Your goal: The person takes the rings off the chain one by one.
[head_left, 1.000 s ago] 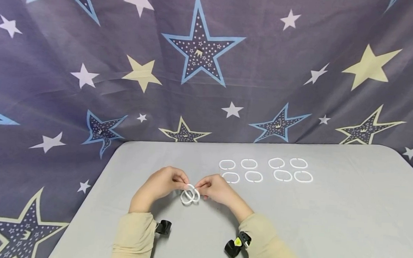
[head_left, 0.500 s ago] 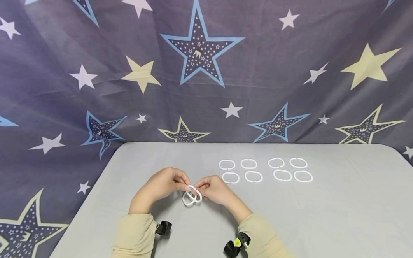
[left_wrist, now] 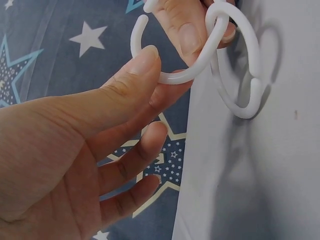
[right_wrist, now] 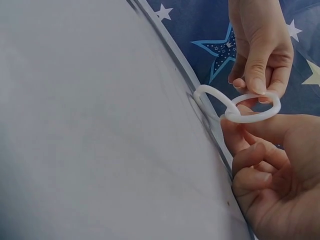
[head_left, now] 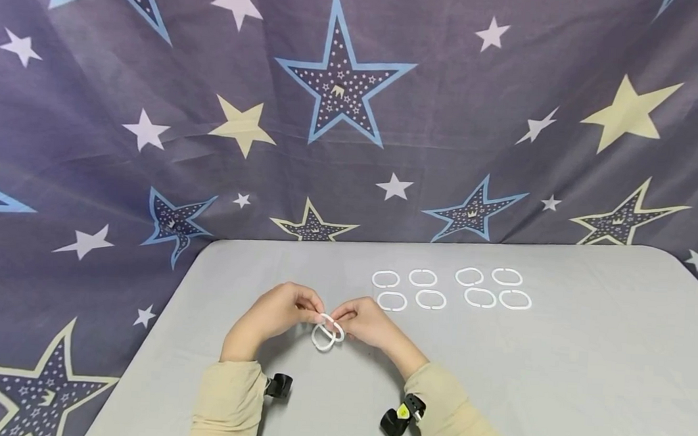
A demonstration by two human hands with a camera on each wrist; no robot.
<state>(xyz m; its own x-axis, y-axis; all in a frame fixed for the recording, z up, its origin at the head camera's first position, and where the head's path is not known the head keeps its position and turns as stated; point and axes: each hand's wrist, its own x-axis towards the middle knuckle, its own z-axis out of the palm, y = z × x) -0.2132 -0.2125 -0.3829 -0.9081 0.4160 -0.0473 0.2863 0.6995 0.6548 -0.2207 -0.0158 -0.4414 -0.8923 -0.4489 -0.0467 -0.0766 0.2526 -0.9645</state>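
Note:
Two white plastic chain links hang together between the hands, above the near left part of the table. My left hand [head_left: 275,316] pinches the upper link [left_wrist: 180,77] between thumb and index finger; the other fingers are loosely bent. This upper link shows a gap in its loop in the left wrist view. My right hand [head_left: 367,322] pinches the same link from the other side, its other fingers curled in. The second link [left_wrist: 255,95] is threaded through the first and dangles, touched by no hand that I can make out. Its loop has a small split.
Several loose white links [head_left: 430,307] lie in two rows on the grey table [head_left: 584,362], beyond and right of my right hand. A dark star-patterned cloth [head_left: 425,130] hangs behind the table. A black wrist camera [head_left: 394,424] sits at each sleeve cuff.
The linked pair has shifted slightly to the right and toward me, and the dangling link has turned a little. Both hands keep their pinch. The loose links on the table stay put.

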